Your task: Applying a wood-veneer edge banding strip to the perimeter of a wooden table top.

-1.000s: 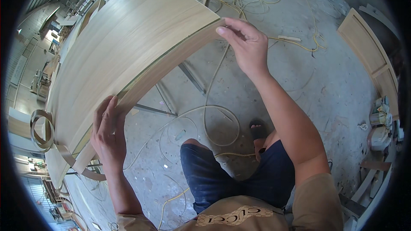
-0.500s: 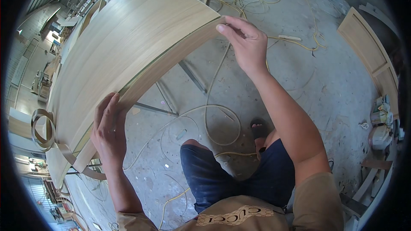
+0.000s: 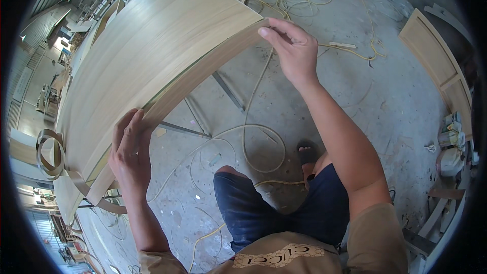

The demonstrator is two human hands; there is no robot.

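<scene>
A large light wood-grain panel (image 3: pixel 167 35) lies flat in front of me, reaching from the far middle to the near left. Along its near edge runs a matching edge banding strip (image 3: pixel 208 64), a thin dark line showing between it and the panel top. My right hand (image 3: pixel 298 53) pinches the strip's end at the far right corner, thumb on its outer face. Farther left, my left hand (image 3: pixel 131 149) is closed over the edge, fingers on top and palm against the strip; its thumb is hidden. Past that hand, the strip continues into a loose coil (image 3: pixel 61 158) beside the panel.
Metal stand legs (image 3: pixel 228 91) show under the panel. A pale hose (image 3: pixel 246 137) loops over the concrete floor, and yellow cords (image 3: pixel 284 5) tangle beyond the panel. A framed wooden door (image 3: pixel 439 56) and several containers (image 3: pixel 450 147) stand at the right.
Both hands have shifted very slightly to the right, keeping their grip on the strip. The panel looks unmoved.
</scene>
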